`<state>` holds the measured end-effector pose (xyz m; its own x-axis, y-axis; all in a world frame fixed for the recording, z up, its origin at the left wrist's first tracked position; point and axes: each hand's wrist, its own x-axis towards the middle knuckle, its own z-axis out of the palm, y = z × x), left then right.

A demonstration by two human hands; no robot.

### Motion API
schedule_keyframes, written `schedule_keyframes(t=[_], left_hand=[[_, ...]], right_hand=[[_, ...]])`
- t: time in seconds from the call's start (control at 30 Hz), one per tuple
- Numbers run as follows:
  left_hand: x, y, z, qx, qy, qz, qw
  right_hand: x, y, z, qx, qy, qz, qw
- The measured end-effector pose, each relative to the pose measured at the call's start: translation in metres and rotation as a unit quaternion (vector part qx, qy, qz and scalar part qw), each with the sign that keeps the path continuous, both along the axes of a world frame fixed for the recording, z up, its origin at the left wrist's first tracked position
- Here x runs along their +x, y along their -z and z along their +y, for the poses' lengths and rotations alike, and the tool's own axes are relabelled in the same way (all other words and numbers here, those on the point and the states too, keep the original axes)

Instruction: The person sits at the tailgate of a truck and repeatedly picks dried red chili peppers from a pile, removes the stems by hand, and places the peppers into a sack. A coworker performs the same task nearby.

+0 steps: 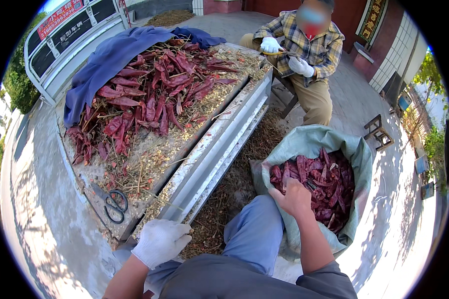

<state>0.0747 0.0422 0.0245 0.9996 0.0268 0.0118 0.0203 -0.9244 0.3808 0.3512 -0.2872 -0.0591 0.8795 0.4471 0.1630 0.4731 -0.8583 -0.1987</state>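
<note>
My left hand (162, 242), in a white glove, is closed at the near edge of the truck bed (157, 187); what its curled fingers hold, if anything, is hidden. Bare and also closed, my right hand (293, 199) is at the near-left rim of a pale green woven sack (360, 164). Dried red chili peppers (329, 174) fill the sack, some right by my fingertips; I cannot make out what this hand grips. A large heap of dried chilies (154, 94) with stalks lies on the bed. Black-handled scissors (115, 205) rest at the bed's near-left corner.
Across from me sits a person (304, 50) in a plaid shirt and white gloves, holding yellow-handled scissors (280, 52). A blue cloth (105, 62) partly covers the heap. Dry stalks (212, 219) litter the ground beside the bed. A small wooden stool (378, 132) stands beyond the sack.
</note>
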Motion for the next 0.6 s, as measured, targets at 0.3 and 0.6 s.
schedule_keyframes(t=[0.3, 0.6], left_hand=[[0.013, 0.006, -0.015, -0.030, 0.036, -0.023, 0.999], [0.018, 0.006, -0.020, 0.004, 0.045, -0.036, 0.998]], right_hand=[[0.018, -0.051, -0.065, 0.341, 0.062, 0.070, 0.935], [-0.022, -0.083, -0.019, 0.292, -0.053, 0.059, 0.953]])
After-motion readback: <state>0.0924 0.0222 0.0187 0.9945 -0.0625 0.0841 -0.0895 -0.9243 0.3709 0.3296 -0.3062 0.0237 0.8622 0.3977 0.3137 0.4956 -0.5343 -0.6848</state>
